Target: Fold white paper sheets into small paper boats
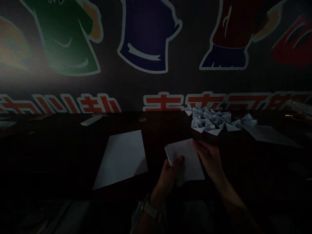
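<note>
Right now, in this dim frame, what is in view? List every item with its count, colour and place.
held sheet: one, white, centre of table, between both hands
flat sheet: one, white, lying left of the held sheet
folded paper triangles: a pile too dense to count, white, far side of table, right of centre
second flat sheet: one, pale, right of the pile
slim bar-shaped object: one, pale, far left of table
small round object: one, pale, far edge, centre
table: one, dark
wall mural: cartoon figures in green, blue and red above red characters, behind table
wristwatch: one, pale, left wrist
left hand: grip on held sheet's lower left, thumb on top
right hand: on held sheet's right edge
</note>
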Tool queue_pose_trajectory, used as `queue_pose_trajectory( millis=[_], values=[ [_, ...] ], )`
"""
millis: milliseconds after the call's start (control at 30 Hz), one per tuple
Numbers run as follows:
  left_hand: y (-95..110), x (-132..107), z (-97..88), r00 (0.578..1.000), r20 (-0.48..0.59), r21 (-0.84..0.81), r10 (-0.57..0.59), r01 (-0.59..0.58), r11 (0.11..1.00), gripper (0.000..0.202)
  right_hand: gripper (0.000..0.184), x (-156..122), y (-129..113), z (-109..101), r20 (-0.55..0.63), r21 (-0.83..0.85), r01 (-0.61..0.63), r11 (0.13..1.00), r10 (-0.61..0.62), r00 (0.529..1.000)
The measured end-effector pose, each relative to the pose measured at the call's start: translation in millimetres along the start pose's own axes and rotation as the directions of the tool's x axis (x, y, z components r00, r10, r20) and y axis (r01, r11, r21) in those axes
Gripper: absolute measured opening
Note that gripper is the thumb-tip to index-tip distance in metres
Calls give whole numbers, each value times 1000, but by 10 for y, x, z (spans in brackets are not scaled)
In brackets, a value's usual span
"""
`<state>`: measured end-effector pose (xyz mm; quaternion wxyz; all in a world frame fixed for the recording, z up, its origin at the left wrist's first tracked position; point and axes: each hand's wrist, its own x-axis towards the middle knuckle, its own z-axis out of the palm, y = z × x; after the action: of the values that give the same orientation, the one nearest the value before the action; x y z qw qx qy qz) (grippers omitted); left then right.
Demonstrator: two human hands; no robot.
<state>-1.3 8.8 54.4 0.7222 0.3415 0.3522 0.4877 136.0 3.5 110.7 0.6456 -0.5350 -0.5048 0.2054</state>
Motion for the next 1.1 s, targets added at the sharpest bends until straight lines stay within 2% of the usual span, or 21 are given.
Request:
queue_pose_trajectory(
  millis=[200,333,600,833,933,1033,1100],
  values=[
    [-34,-6,-17,999,-41,20,-13,14,1000,53,24,-40,-128,17,-13,-76,49,996,-50,999],
    [-16,-67,-13,1000,-8,10,-28,28,1000,55,23,-70,-234,5,-38,-84,73,994,-76,996],
    [32,-127,3,995,95,-24,-9,11,1000,52,17,-139,-304,-49,-7,-109,136,985,-138,990],
    [43,-206,21,998,60,7,-3,3,1000,51,14,-165,-410,-79,36,-96,177,979,-175,984],
    [167,-249,56,993,62,37,97,-100,994,41,13,-181,-463,-125,37,-88,191,978,-188,981],
    [388,-312,118,958,75,45,277,-281,959,32,11,-202,-484,-176,9,-73,194,978,-194,981],
    [527,-365,164,938,83,76,336,-342,937,27,8,-214,-471,-206,-3,-34,211,977,-212,977]
  ],
)
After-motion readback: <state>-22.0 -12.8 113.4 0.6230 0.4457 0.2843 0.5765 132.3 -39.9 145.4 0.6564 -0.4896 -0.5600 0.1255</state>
